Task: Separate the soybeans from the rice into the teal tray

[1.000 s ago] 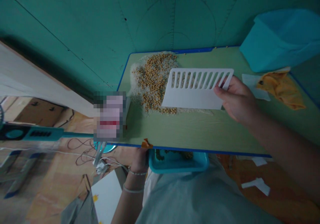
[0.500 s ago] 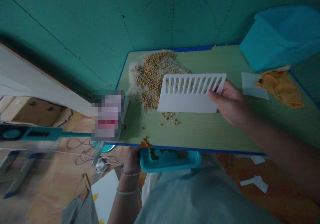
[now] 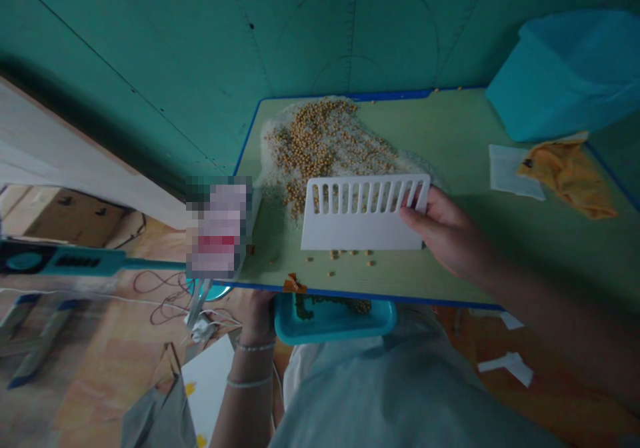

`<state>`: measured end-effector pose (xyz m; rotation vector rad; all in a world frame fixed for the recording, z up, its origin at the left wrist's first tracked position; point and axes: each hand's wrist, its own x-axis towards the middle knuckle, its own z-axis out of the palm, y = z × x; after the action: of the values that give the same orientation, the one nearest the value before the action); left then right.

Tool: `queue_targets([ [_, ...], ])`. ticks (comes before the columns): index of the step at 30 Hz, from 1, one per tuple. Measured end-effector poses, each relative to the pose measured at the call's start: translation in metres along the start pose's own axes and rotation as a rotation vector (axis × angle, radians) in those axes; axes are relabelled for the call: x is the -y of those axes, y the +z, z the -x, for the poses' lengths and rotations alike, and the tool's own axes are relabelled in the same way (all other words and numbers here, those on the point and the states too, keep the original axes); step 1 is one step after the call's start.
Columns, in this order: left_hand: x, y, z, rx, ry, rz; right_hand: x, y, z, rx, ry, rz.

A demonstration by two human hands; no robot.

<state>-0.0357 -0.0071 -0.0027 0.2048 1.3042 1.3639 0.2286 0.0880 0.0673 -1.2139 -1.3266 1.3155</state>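
Note:
My right hand point(image 3: 445, 225) is closed on the right end of a white slotted plastic scraper point(image 3: 363, 231), thumb on its near face. The scraper stands tilted on the near side of a spread pile of yellow beans point(image 3: 313, 138), which look like soybeans, mixed with fine white grains point(image 3: 275, 168). Several loose beans point(image 3: 343, 253) lie between the scraper and the front edge. Below that edge my left hand point(image 3: 259, 315) grips the left end of a teal tray point(image 3: 335, 331) holding small dark green and brownish grains. Its fingers are mostly hidden.
The pile lies on a pale green, blue-edged table point(image 3: 465, 261) against a green wall. On the right are a blue bag-lined bin point(image 3: 555, 81), an orange cloth point(image 3: 573, 175) and a white sheet point(image 3: 515, 171). A blurred-out box point(image 3: 220, 231) stands at the left edge.
My right hand has drawn the scraper toward the front edge and slightly left, baring more beans and white grains behind it. My left hand and the tray have shifted slightly left.

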Motion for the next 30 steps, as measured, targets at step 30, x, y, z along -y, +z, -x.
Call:
queue_targets([
  [30,0.011,0.035,0.012,0.067,-0.076,0.045,0.007,-0.002,0.049,0.057,0.21,0.007],
])
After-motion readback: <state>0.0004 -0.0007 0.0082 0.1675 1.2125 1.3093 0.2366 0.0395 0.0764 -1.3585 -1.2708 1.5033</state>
